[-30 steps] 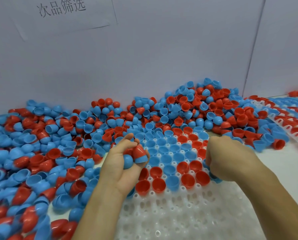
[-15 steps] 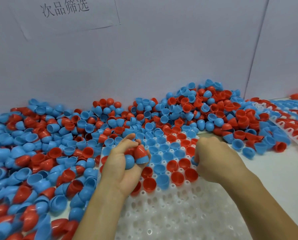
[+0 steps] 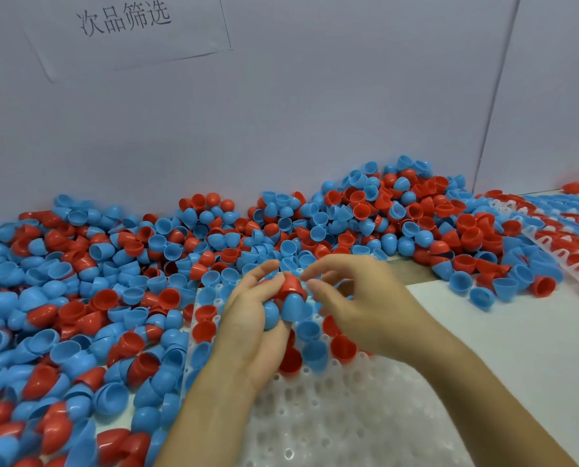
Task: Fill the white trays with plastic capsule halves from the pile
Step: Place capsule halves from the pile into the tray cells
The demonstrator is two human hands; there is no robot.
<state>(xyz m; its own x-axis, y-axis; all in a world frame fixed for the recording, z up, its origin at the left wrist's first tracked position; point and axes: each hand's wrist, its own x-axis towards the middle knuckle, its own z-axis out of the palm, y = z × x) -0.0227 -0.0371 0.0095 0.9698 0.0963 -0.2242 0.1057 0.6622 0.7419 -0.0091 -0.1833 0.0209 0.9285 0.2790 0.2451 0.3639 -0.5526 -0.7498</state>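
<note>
Red and blue capsule halves [image 3: 119,284] heaped on surface, covering white tray [image 3: 331,416] far rows. Left hand [image 3: 247,325] grips several halves. Right hand [image 3: 358,308] fingers loosely curled, just beside held red half [image 3: 291,287], contact unclear.

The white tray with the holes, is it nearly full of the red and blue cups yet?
Not yet. The far rows of the white tray already hold red and blue capsule halves. The left hand grips a small bunch of halves, and the right hand reaches in with fingers apart to pick one. The near rows are bare holes, and the big pile waits behind and to the left.
</note>
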